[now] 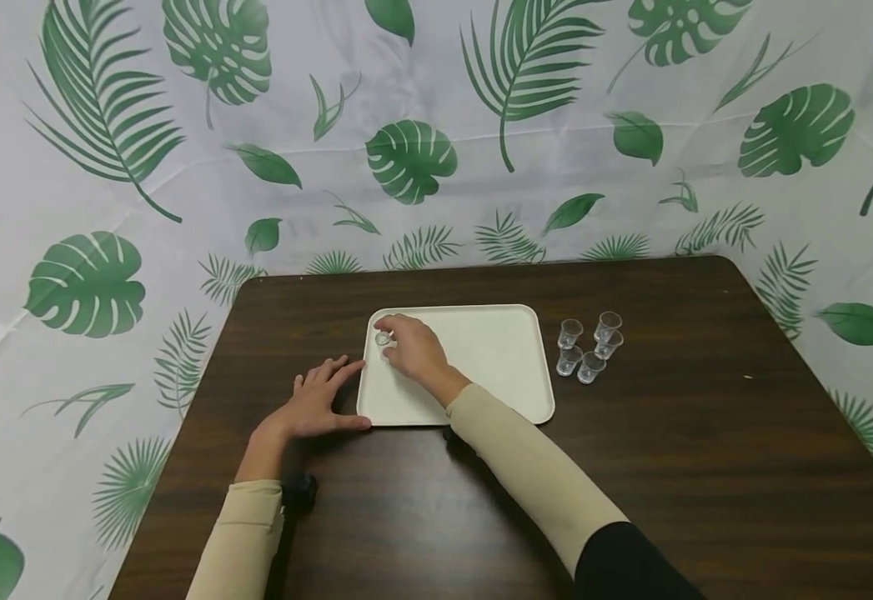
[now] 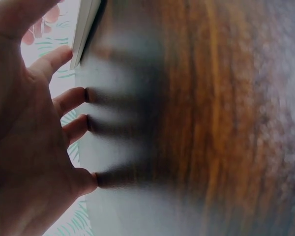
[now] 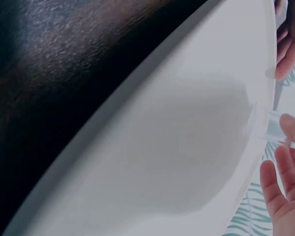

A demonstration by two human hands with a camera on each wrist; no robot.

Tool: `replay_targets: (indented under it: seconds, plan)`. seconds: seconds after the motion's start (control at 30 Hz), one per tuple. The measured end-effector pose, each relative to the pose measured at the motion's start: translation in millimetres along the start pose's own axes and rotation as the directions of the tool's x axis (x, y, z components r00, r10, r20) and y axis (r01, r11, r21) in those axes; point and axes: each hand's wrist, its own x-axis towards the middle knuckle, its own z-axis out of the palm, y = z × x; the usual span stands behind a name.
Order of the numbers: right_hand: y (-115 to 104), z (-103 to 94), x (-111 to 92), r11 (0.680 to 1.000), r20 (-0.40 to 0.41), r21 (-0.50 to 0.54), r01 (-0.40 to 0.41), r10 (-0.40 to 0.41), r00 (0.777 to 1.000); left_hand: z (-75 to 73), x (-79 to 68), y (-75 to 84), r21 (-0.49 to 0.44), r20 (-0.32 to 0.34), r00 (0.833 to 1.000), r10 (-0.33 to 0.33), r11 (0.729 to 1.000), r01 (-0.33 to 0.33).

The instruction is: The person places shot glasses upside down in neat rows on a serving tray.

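Note:
My right hand (image 1: pixel 418 350) reaches over the left part of a cream rectangular tray (image 1: pixel 492 358) and pinches a small clear cup (image 1: pixel 383 339). In the right wrist view the thumb and fingers hold this cup (image 3: pixel 274 127) close over the tray's surface, near its rim. Spread wide, my left hand (image 1: pixel 316 404) stands at the tray's left front corner. Its index finger and thumb reach the tray's edge. The left wrist view shows the other fingertips (image 2: pixel 80 123) resting on the dark table beside the tray (image 2: pixel 83 24).
To the right of the tray, several small clear cups (image 1: pixel 569 333) stand in a close group on the dark wooden table (image 1: pixel 706 433). Behind the table hangs a white cloth (image 1: pixel 481 183) printed with green leaves.

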Motion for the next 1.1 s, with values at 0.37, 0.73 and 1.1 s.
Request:
replay_targets:
  seconds: [0.37, 0.73, 1.1]
  plan:
    - [9.4, 0.4, -6.2, 1.0, 0.025, 0.008, 0.016, -0.016, 1.0, 1.5, 0.0, -1.3, 0.007, 0.004, 1.0, -0.011, 1.0, 0.011]
    - [18.1, -27.4, -28.9, 0.991, -0.016, 0.129, -0.026, 0.028, 0.999, 1.3, -1.2, -0.6, 0.002, 0.005, 1.0, -0.025, 1.0, 0.025]
    - [46.8, -100.7, -96.9, 0.955, -0.133, 0.296, 0.011, 0.03, 0.991, 0.2, -0.7, 0.2, 0.001, -0.006, 1.0, 0.012, 1.0, -0.012]
